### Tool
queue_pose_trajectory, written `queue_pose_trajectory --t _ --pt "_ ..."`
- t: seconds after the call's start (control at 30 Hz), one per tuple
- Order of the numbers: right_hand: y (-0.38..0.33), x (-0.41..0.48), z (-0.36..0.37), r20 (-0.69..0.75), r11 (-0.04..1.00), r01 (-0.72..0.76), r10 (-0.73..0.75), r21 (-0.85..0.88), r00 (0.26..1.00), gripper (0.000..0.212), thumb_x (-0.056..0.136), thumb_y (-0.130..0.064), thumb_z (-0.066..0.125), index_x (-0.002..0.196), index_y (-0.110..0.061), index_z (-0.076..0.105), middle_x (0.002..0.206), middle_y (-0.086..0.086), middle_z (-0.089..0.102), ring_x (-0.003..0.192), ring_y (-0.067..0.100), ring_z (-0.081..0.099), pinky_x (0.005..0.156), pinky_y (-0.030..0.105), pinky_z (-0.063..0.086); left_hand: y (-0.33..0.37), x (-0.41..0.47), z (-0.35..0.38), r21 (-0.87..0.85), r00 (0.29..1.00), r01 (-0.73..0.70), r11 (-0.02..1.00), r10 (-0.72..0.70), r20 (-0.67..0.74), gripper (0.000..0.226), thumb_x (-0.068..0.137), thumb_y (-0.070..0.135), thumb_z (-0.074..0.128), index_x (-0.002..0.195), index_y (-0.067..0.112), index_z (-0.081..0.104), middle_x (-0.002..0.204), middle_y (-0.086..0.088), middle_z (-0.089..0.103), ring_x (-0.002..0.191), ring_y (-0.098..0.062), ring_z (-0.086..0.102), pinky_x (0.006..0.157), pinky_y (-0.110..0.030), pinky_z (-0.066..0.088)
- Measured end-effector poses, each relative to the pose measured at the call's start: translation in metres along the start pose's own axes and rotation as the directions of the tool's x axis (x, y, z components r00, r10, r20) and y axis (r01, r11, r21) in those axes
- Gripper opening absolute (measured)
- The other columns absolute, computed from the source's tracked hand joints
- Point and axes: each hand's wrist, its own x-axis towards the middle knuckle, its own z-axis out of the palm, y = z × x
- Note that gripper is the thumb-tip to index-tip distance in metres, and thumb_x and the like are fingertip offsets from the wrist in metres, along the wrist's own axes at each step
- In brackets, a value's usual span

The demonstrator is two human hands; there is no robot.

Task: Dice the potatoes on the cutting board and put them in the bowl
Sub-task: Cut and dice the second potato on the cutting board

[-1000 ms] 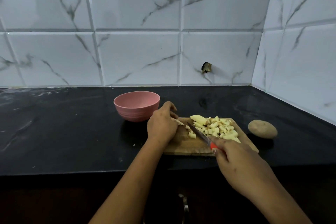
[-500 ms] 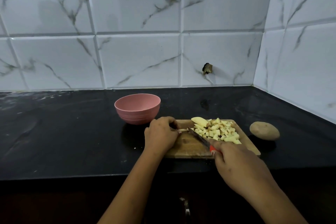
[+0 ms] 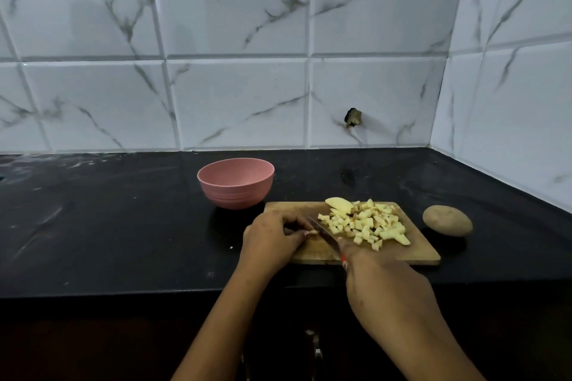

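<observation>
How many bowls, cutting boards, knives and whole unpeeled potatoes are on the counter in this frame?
pink bowl: 1
cutting board: 1
knife: 1
whole unpeeled potato: 1
Total: 4

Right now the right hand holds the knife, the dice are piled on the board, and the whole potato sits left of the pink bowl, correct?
Not quite: the head view shows the whole potato on the counter right of the board, not left of the pink bowl. The right hand holds the knife, and the dice are piled on the board.
</observation>
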Motion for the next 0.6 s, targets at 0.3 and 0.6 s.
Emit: queue_pose_trajectory --t 0.3,0.6 --pt "-0.01 0.014 0.006 0.01 0.993 0.023 -0.022 -0.118 1.0 0.063 0.097 -0.009 0.045 0.151 -0.029 0.021 0.107 -0.002 0.062 0.078 0.014 0.053 0.054 0.025 0.036 -0.003 -0.001 0.003 0.066 0.996 -0.037 0.997 0.042 -0.077 0.013 0.081 0.033 0.072 0.071 0.038 0.065 0.072 0.018 0.054 0.093 -0.012 0.051 0.086 -0.032 0.042" --pt "-0.003 -0.004 0.005 -0.031 1.0 0.006 -0.005 0.025 1.0 0.06 0.099 -0.021 0.045 0.15 -0.037 0.017 0.109 -0.006 0.06 0.093 0.012 0.059 0.069 0.026 0.048 0.0 -0.005 0.004 0.251 0.983 -0.083 0.964 0.12 -0.136 0.009 0.086 0.041 0.064 0.087 0.034 0.07 0.095 0.016 0.058 0.101 -0.01 0.046 0.083 -0.03 0.04"
